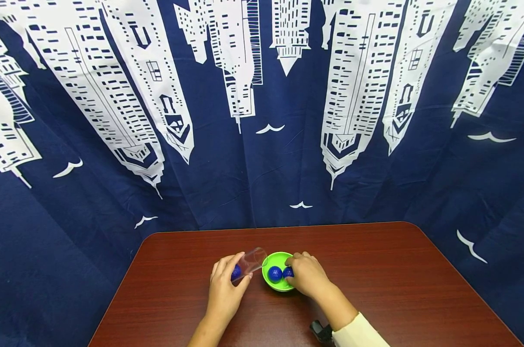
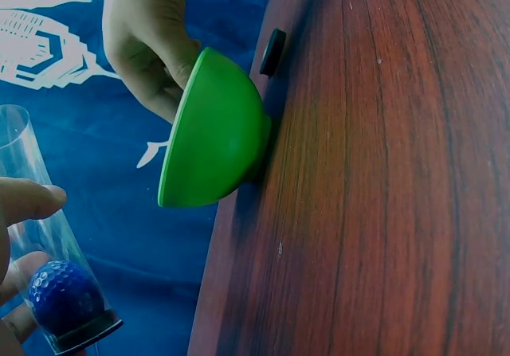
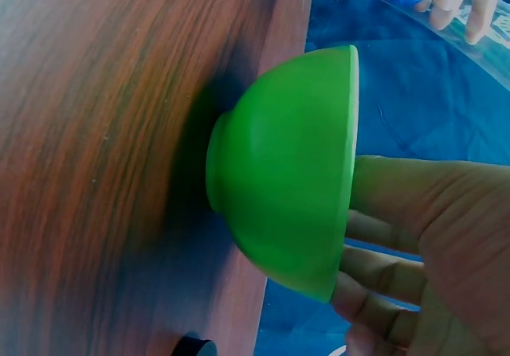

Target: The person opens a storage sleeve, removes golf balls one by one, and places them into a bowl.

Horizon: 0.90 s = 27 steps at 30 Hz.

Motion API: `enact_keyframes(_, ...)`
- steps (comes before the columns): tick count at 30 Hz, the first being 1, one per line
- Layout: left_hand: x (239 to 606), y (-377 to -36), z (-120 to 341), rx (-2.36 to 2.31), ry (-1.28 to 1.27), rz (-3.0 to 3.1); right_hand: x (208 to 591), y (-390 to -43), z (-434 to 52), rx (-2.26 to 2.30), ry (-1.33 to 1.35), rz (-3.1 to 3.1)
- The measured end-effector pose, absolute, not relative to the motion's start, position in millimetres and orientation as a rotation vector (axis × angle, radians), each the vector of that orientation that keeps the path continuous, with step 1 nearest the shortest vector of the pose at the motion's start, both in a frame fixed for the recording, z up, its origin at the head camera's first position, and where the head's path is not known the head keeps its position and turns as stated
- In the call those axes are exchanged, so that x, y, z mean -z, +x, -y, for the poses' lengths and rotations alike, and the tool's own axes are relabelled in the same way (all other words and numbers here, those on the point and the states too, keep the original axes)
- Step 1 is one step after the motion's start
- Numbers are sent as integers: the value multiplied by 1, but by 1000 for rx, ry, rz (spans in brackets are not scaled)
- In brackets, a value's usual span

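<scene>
My left hand (image 1: 225, 284) grips a clear tube (image 1: 253, 260), tilted with its open end near the bowl's rim. A dimpled blue golf ball (image 2: 65, 296) lies inside at the tube's lower end, above a black end cap (image 2: 86, 332). The light green bowl (image 1: 279, 288) stands upright on the table and holds two blue balls. One blue ball (image 1: 275, 274) sits free on the left of the bowl. Over the right rim reaches my right hand (image 1: 307, 274), its thumb and fingertips pinching the other blue ball (image 1: 289, 272). The right wrist view hides those fingertips behind the bowl.
A small black disc (image 2: 272, 52) lies on the table beyond the bowl in the left wrist view. The reddish-brown wooden table (image 1: 179, 260) ends at a dark blue curtain (image 1: 244, 193) printed with white buildings. A black device (image 1: 321, 332) is at my right wrist.
</scene>
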<state>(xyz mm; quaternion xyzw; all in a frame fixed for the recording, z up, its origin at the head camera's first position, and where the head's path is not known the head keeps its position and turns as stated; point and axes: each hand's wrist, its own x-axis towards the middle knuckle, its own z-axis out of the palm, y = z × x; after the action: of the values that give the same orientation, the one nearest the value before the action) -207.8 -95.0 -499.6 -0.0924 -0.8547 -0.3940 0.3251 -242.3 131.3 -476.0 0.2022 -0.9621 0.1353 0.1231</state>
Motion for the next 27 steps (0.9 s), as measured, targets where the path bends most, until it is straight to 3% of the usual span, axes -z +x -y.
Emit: enact_keyframes(27, 495, -205, 94, 976, -266, 2278, 477, -232, -137, -1137, 454, 2457)
